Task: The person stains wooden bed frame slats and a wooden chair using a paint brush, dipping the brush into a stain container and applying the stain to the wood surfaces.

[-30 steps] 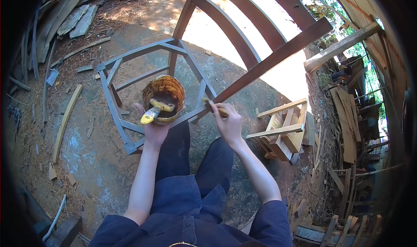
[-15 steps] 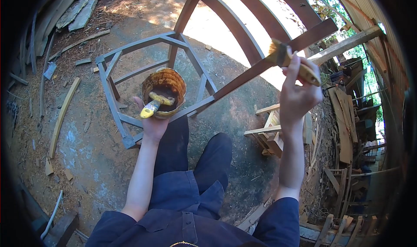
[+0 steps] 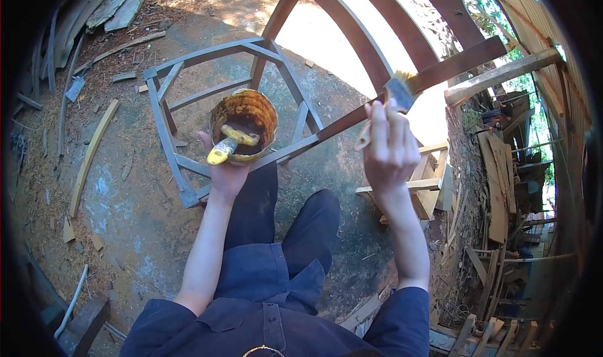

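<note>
My left hand (image 3: 227, 180) holds a stained round tub (image 3: 267, 115) from below, its inside coated in brown liquid. A second brush with a yellow-tipped handle (image 3: 220, 153) rests in the tub. In my right hand (image 3: 391, 146) is a paintbrush (image 3: 402, 93), gripped between thumb and fingers. Its bristles point up and overlap a long brown rail of the wooden chair frame (image 3: 348, 124). Curved back slats (image 3: 352, 37) rise from that rail, and the open seat frame (image 3: 213, 52) lies beyond the tub.
A small pale wooden stand (image 3: 424, 187) is on the ground right of my knees. Scrap wood and planks (image 3: 493, 175) pile up along the right side. A curved wooden strip (image 3: 91, 159) lies on the ground at left. A round pole (image 3: 502, 75) juts in from the right.
My right hand has moved left and slightly down, and the brush has turned so its bristles point upward. My left hand still holds the tub, slightly farther right in view.
</note>
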Available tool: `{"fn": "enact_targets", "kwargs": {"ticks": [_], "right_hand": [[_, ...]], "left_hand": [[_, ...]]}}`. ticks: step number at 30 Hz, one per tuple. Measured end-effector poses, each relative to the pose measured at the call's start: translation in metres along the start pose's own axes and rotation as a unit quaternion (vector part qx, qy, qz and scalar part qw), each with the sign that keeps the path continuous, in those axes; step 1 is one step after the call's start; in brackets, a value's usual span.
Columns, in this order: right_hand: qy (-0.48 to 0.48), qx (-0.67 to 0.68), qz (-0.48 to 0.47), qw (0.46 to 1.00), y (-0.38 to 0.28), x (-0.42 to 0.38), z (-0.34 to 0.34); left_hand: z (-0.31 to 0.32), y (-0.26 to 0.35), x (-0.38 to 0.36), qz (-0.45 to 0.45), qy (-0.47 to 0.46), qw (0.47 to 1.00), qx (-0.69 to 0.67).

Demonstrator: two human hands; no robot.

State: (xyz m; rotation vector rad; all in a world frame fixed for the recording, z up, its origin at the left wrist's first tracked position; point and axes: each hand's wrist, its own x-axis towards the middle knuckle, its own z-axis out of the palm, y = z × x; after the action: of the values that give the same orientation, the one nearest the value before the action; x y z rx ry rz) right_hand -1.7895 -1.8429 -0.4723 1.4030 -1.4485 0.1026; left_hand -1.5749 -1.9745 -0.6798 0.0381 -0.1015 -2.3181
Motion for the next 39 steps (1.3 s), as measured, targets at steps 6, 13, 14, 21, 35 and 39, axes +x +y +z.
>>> {"fn": "enact_targets", "kwargs": {"ticks": [6,13,14,21,35,39], "right_hand": [[-0.104,0.092,0.015,0.990,-0.069,-0.068,0.024],[-0.163,0.353,0.320,0.864,-0.111,-0.108,0.044],[-0.130,0.397,0.401,0.815,-0.106,-0.109,0.052],[-0.097,0.381,0.354,0.849,-0.034,-0.043,0.012],[0.056,0.178,0.399,0.898,0.093,0.132,-0.060],[0.229,0.099,0.143,0.958,0.107,0.142,-0.045]], "left_hand": [[-0.008,0.001,0.000,-0.004,0.003,1.000,0.003],[-0.002,0.002,-0.001,-0.004,-0.011,1.000,0.009],[-0.001,0.002,0.001,-0.004,-0.011,1.000,0.010],[0.005,0.003,-0.003,-0.012,-0.013,1.000,-0.010],[0.001,0.001,-0.001,0.017,-0.004,1.000,0.000],[0.005,0.002,-0.002,0.029,0.004,1.000,-0.001]]}}
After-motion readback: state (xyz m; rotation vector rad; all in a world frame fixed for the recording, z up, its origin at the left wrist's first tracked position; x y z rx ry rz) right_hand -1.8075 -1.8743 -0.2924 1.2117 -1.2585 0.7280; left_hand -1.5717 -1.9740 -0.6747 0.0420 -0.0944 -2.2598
